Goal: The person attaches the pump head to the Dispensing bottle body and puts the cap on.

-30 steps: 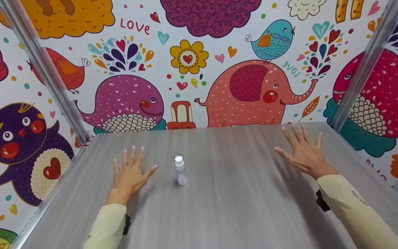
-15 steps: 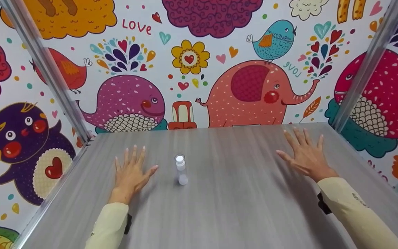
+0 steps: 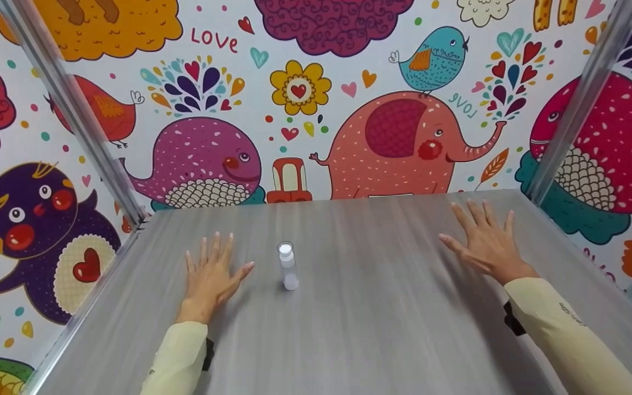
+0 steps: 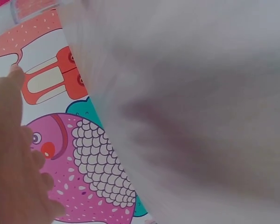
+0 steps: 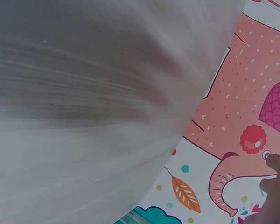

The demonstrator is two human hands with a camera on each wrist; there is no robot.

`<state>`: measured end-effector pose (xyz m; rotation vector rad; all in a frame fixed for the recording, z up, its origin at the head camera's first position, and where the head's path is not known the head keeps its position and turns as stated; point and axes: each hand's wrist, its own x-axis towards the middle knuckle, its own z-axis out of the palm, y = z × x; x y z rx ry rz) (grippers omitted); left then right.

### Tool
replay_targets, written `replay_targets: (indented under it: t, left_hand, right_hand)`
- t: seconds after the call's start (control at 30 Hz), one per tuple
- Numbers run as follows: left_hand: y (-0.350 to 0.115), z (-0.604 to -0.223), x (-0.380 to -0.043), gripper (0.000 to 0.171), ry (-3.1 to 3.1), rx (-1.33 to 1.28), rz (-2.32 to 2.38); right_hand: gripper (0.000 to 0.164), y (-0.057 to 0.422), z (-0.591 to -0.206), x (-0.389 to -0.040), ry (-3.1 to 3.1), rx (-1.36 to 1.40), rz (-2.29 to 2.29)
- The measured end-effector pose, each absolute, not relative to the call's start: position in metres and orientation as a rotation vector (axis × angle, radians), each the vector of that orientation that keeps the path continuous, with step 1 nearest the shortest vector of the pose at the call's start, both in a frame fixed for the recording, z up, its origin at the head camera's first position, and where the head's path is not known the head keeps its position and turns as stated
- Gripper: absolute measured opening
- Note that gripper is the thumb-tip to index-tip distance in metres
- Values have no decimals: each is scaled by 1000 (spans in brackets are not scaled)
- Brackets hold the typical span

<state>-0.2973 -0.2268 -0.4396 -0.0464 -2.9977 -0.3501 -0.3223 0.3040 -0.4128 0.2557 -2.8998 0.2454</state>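
A small clear bottle with a white top stands upright on the grey table, left of the middle. To its left my left hand is held palm down with fingers spread, its thumb pointing toward the bottle but apart from it. On the far right my right hand is likewise palm down and spread, casting a shadow on the table, with nothing in it. Part of the clear bottle shows at the top left of the left wrist view. In the right wrist view only some fingers appear at the edge.
A wall printed with cartoon animals rises behind the table. Metal posts stand at the back left and back right corners. A metal edge strip runs along the table's left side.
The head view shifts slightly. Both hands stay spread and almost still, the left one drifting a touch to the right in the picture. The bottle stays standing where it was.
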Motion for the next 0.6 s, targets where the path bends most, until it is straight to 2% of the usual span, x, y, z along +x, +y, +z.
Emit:
replay_targets:
  t: [0.6]
  left_hand:
    - [-225,-442,-299,85,-2983,-101,-345]
  right_hand:
    - [94,306,-418,-318,-2956,260,260]
